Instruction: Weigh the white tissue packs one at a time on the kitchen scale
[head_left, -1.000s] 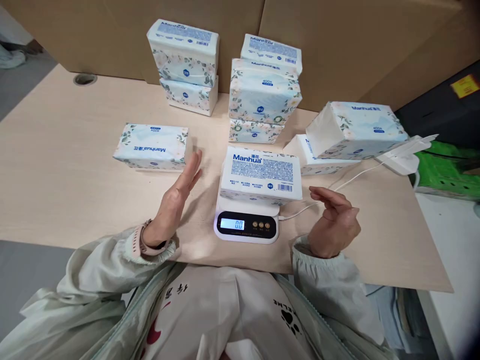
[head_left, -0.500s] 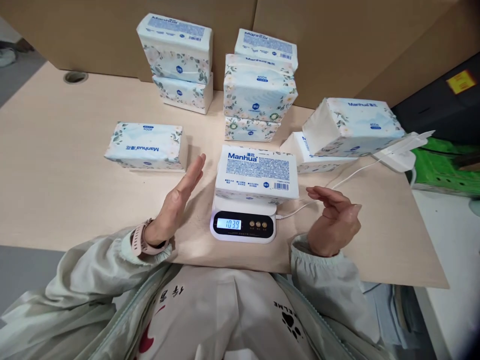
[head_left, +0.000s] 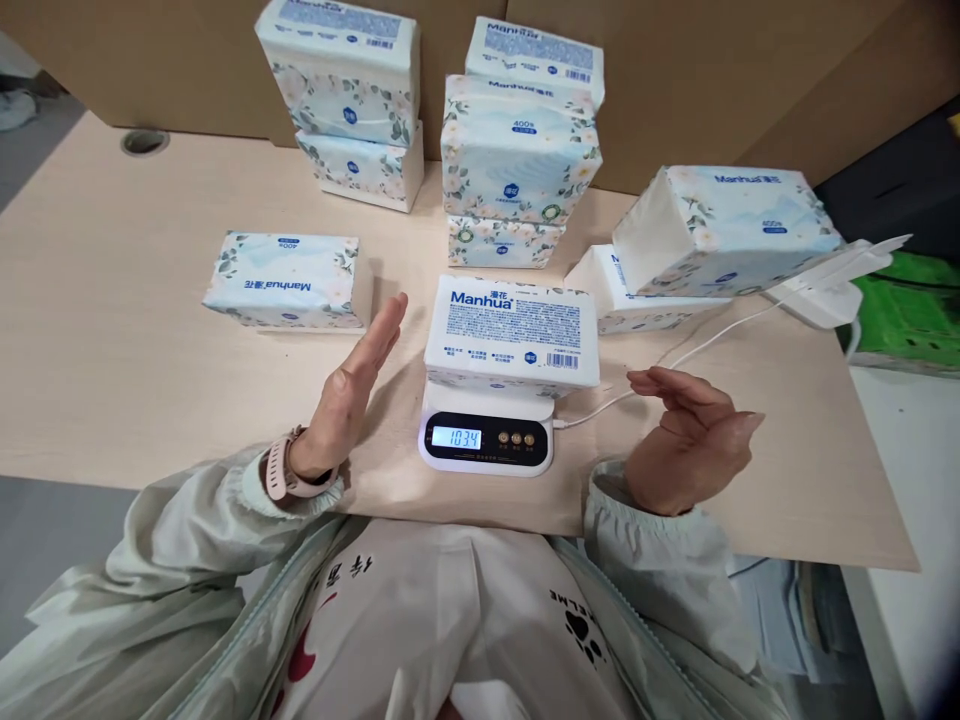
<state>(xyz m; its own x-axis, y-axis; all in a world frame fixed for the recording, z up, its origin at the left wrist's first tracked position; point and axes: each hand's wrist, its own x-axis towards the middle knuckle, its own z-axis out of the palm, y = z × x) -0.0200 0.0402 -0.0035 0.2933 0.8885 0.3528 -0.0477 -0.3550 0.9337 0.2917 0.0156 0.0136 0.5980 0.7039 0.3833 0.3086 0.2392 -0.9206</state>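
A white Manhua tissue pack (head_left: 513,332) lies with its printed text side up on a small white scale (head_left: 486,440), whose lit display reads 103.4. Left of the scale, my left hand (head_left: 352,395) is held on edge, fingers stretched out, touching nothing. My right hand (head_left: 694,435) is to the right of the scale, palm turned inward and fingers extended, also holding nothing. Another pack (head_left: 281,282) rests on the table beyond my left hand.
Stacked packs stand at the back left (head_left: 349,85) and back middle (head_left: 521,150). At the right, one pack (head_left: 735,230) leans on another. A white cable (head_left: 697,355) runs from the scale to a power strip (head_left: 821,295). Cardboard (head_left: 660,90) rises behind.
The display has gone from 103.9 to 103.4. My right hand has shifted slightly right, away from the scale. The view has moved a little; the packs keep their places.
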